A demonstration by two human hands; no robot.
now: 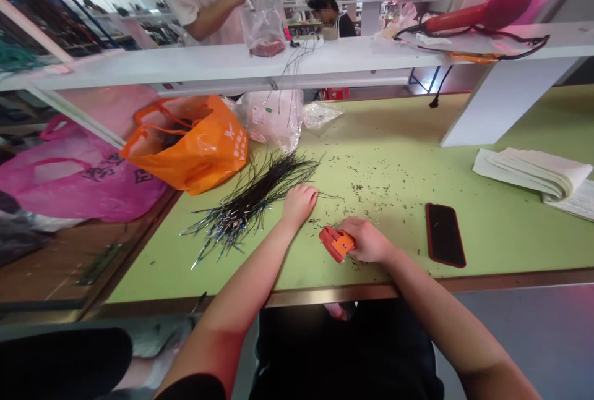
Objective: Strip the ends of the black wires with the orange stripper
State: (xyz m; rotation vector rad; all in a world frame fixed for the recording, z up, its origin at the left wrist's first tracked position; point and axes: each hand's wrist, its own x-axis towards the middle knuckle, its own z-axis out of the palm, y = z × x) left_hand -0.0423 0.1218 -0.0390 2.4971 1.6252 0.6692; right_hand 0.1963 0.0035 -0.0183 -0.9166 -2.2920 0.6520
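My right hand (366, 239) is wrapped around an orange-and-red wire stripper (341, 243), held just above the green tabletop with its head pointing left. My left hand (301, 203) is closed beside a loose bundle of thin black wires (260, 187). Dark wire ends (330, 196) stick out to the right of its fingers, so it grips a wire, though the grip itself is partly hidden. The bundle's near ends carry shiny metal tips and bits of blue. Short dark scraps (357, 188) lie scattered over the table beyond both hands.
A phone (445, 235) lies right of my right hand, with folded papers (533, 171) farther right. An orange bag (195, 143) and clear plastic packs (273, 115) stand behind the wires. A white shelf (334, 57) crosses the back. Two other people are beyond it.
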